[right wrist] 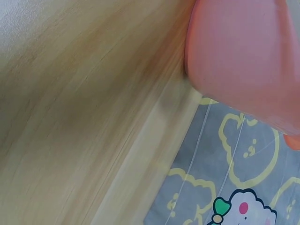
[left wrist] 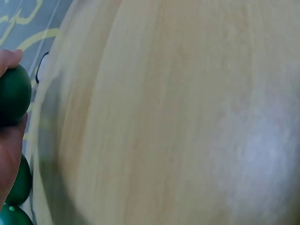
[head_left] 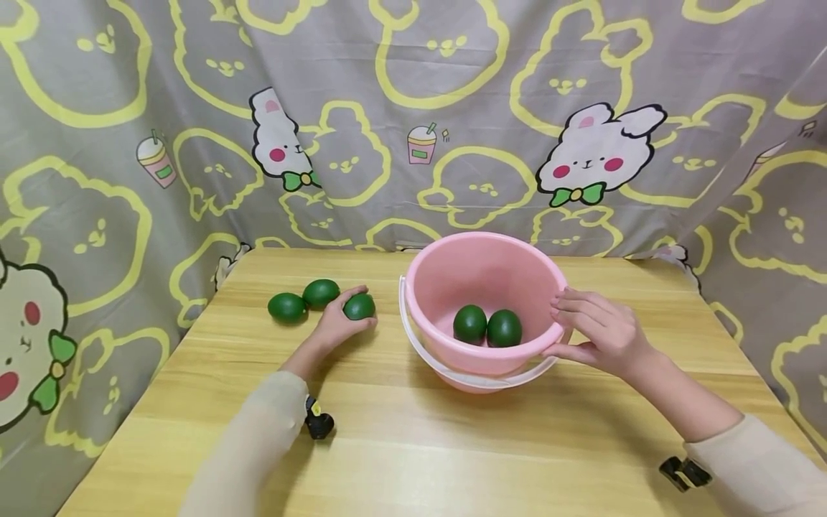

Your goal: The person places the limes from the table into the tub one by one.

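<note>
My left hand [head_left: 339, 321] grips a smooth dark green avocado [head_left: 360, 307], thumb and fingers around its sides, on the left of the table in the head view. In the left wrist view this avocado [left wrist: 14, 96] appears at the left edge. Just left of that hand lie two more avocados, one [head_left: 287, 308] in front and another [head_left: 321, 294] behind. My right hand [head_left: 601, 332] pinches the right rim of a pink bucket [head_left: 487, 248], fingers over the edge and thumb outside. Inside the bucket, two avocados [head_left: 469, 324] sit side by side at the bottom.
The bucket's white handle [head_left: 446, 372] hangs down over its front. A patterned grey curtain [head_left: 362, 86] rises behind the wooden table [head_left: 400, 445] and along both sides. Black camera mounts are on both wrists, the left one [head_left: 318, 418] near the tabletop.
</note>
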`<state>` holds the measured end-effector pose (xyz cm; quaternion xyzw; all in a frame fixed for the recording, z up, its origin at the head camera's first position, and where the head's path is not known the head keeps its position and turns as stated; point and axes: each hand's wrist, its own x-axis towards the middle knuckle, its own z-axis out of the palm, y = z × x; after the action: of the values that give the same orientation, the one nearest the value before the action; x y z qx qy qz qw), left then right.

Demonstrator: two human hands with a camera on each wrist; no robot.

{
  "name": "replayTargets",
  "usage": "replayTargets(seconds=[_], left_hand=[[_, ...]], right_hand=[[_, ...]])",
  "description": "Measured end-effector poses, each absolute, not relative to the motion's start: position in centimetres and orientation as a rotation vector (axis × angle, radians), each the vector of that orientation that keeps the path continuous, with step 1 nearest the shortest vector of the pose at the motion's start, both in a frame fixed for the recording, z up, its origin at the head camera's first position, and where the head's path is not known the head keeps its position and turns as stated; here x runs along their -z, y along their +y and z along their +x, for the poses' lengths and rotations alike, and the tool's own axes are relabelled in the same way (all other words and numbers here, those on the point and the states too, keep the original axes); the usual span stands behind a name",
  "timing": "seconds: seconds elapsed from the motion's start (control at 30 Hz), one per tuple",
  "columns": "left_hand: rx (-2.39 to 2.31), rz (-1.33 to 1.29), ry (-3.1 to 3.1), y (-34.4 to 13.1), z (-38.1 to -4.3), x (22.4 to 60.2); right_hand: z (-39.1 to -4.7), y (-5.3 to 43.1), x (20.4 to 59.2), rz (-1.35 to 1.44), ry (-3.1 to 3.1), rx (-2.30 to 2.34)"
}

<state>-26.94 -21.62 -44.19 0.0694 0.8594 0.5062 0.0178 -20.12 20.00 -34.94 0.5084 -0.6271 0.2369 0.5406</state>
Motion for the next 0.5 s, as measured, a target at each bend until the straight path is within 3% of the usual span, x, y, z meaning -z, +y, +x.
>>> replayTargets(seconds=[0.5], left_hand=[[-1.480, 0.474, 2.659, -21.4, -25.8, 40.8]], right_hand=[[-20.1, 20.0, 34.9, 1.212, -1.490, -0.552]])
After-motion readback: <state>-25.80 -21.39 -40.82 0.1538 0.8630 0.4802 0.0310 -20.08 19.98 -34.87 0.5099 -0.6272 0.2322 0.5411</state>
